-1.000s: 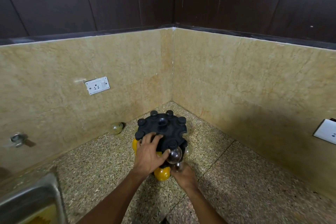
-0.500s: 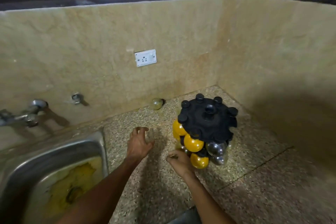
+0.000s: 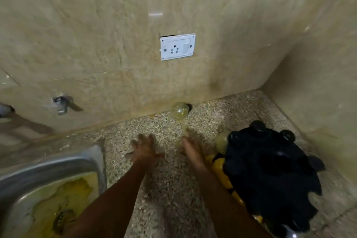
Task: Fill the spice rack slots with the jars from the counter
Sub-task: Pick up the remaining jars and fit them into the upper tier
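A round clear jar point(image 3: 179, 110) with a dark lid lies on its side on the speckled counter point(image 3: 168, 195), against the back wall. The black spice rack point(image 3: 270, 170) stands at the right, with yellow jars point(image 3: 220, 166) showing under its left rim. My left hand point(image 3: 144, 149) is stretched out over the counter with fingers spread, holding nothing. My right hand point(image 3: 190, 149) reaches forward beside the rack, blurred, its fingers extended toward the clear jar and some way short of it.
A steel sink point(image 3: 44, 189) with yellow stains fills the lower left. A white wall socket point(image 3: 177, 46) hangs above the clear jar. A metal tap fitting point(image 3: 62, 103) sticks out of the wall at the left. The side wall closes in at the right.
The view has swung left and down. Both hands left the rack and moved forward toward the clear jar by the wall; the right hand has stretched further out.
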